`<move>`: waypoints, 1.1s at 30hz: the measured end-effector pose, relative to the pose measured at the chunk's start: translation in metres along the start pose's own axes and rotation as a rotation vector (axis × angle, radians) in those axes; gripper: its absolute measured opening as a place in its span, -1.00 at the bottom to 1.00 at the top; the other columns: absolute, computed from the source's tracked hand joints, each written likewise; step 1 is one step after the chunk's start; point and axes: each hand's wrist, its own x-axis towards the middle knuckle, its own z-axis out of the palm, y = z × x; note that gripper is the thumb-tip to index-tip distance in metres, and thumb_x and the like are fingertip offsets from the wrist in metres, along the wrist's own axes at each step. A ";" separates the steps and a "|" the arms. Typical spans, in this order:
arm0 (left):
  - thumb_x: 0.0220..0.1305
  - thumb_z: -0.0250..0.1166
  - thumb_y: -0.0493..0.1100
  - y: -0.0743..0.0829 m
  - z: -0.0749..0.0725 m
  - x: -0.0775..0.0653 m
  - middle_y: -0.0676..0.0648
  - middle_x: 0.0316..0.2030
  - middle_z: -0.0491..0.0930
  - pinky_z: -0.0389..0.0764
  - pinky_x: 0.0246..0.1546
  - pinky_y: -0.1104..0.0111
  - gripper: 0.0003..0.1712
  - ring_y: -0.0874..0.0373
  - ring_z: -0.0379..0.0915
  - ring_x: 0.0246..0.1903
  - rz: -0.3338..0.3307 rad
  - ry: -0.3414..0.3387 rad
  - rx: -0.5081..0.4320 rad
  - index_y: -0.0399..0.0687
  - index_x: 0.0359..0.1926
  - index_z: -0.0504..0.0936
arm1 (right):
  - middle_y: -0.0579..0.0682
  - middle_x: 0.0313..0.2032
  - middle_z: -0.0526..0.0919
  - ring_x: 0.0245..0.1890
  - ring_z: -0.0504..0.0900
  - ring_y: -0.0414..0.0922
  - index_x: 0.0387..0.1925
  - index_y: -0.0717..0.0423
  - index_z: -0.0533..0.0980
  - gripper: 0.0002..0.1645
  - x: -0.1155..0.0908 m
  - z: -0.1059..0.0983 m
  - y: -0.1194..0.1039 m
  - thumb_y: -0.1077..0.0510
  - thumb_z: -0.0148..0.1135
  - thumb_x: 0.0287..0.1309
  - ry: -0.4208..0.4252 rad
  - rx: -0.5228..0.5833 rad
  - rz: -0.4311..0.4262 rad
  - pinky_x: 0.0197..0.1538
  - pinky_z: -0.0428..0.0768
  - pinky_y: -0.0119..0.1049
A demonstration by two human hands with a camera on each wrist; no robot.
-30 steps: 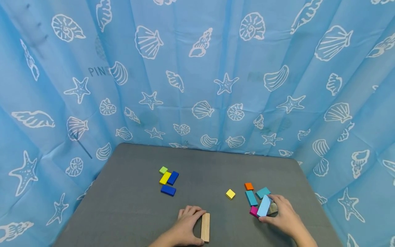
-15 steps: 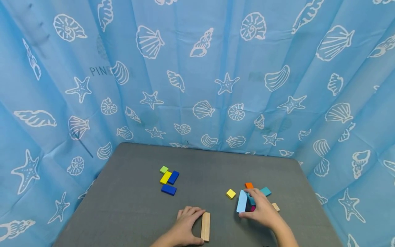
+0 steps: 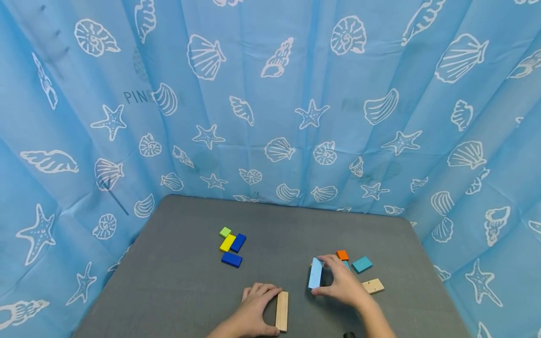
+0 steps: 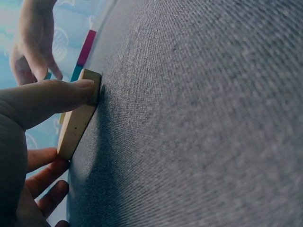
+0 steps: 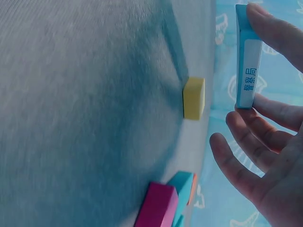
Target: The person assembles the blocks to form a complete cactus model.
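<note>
Light-blue block (image 3: 315, 273), printed on one side, was pinched end to end by thumb and fingertips of the right hand (image 3: 344, 284), raised off the table (image 3: 181, 281) between the middle and the right edge. Left hand (image 3: 253, 312): thumb and fingers spread, gripping a wood block (image 3: 282, 311) by its ends toward the near edge. Yellow cube (image 5: 193, 98) lay near the right hand; orange block (image 3: 343, 255), teal block (image 3: 362, 265) and dotted block (image 3: 374, 286) closer to the right edge. Lime cube (image 3: 225, 232), yellow block (image 3: 227, 242) and two blue blocks (image 3: 231, 259) sat nearer the left edge.
</note>
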 end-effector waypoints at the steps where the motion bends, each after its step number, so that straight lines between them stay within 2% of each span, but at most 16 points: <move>1: -0.11 0.55 0.35 0.000 0.000 0.000 0.18 0.26 0.42 0.24 0.16 -0.08 0.01 0.12 0.25 0.21 -0.002 -0.003 -0.003 0.34 0.41 0.41 | 0.11 0.24 0.49 0.14 0.55 0.08 0.33 0.13 0.44 0.11 0.001 0.002 -0.001 -0.14 0.72 -0.29 0.000 0.004 -0.011 0.08 0.58 0.11; 5: -0.11 0.55 0.36 0.002 0.001 -0.002 0.18 0.26 0.43 0.25 0.17 -0.10 0.01 0.12 0.24 0.21 -0.014 -0.009 -0.022 0.35 0.40 0.41 | 0.14 0.28 0.46 0.19 0.53 0.14 0.33 0.12 0.43 0.10 0.007 0.009 -0.006 -0.15 0.70 -0.26 -0.010 0.024 -0.035 0.13 0.55 0.17; 10: -0.11 0.56 0.36 0.002 0.002 -0.002 0.18 0.26 0.42 0.24 0.19 -0.14 0.01 0.11 0.24 0.21 -0.017 -0.010 -0.026 0.37 0.40 0.41 | 0.09 0.27 0.46 0.13 0.55 0.06 0.34 0.11 0.41 0.08 0.014 0.020 -0.014 -0.14 0.68 -0.21 -0.039 0.068 -0.070 0.11 0.57 0.13; 14: -0.10 0.53 0.41 0.001 0.004 -0.002 0.12 0.30 0.39 0.24 0.19 -0.13 0.05 0.08 0.22 0.22 -0.016 -0.012 -0.019 0.29 0.43 0.40 | 0.09 0.25 0.46 0.13 0.55 0.04 0.34 0.15 0.40 0.07 0.018 0.028 -0.018 -0.14 0.67 -0.18 -0.061 0.088 -0.124 0.08 0.58 0.08; 18: -0.13 0.55 0.41 0.002 0.004 -0.003 0.08 0.33 0.33 0.21 0.23 -0.09 0.10 0.07 0.21 0.25 -0.051 -0.014 -0.039 0.20 0.44 0.39 | 0.13 0.25 0.45 0.10 0.55 0.04 0.35 0.17 0.39 0.05 0.022 0.035 -0.022 -0.13 0.65 -0.14 -0.086 0.108 -0.151 0.03 0.58 0.05; 21: -0.14 0.57 0.38 0.003 0.004 -0.003 0.10 0.34 0.31 0.21 0.24 -0.07 0.10 0.09 0.20 0.25 -0.065 -0.008 -0.038 0.13 0.43 0.42 | 0.12 0.25 0.44 0.03 0.54 -0.01 0.36 0.16 0.39 0.05 0.025 0.039 -0.025 -0.10 0.65 -0.13 -0.106 0.122 -0.147 -0.04 0.58 -0.04; 29: -0.12 0.55 0.39 0.005 0.004 -0.007 0.07 0.36 0.29 0.20 0.22 -0.08 0.12 0.07 0.17 0.28 -0.013 0.018 0.016 0.04 0.44 0.42 | 0.11 0.25 0.42 -0.27 0.57 -0.17 0.39 0.18 0.35 0.09 0.032 0.048 -0.027 -0.07 0.66 -0.13 -0.177 0.154 -0.141 -0.23 0.50 -0.31; 33: -0.14 0.56 0.40 0.006 0.005 -0.005 0.07 0.37 0.28 0.18 0.23 -0.11 0.15 0.05 0.16 0.29 -0.042 0.003 0.002 0.04 0.44 0.41 | 0.12 0.27 0.41 -0.32 0.58 -0.18 0.40 0.19 0.34 0.09 0.035 0.052 -0.028 -0.06 0.66 -0.12 -0.204 0.155 -0.144 -0.27 0.50 -0.35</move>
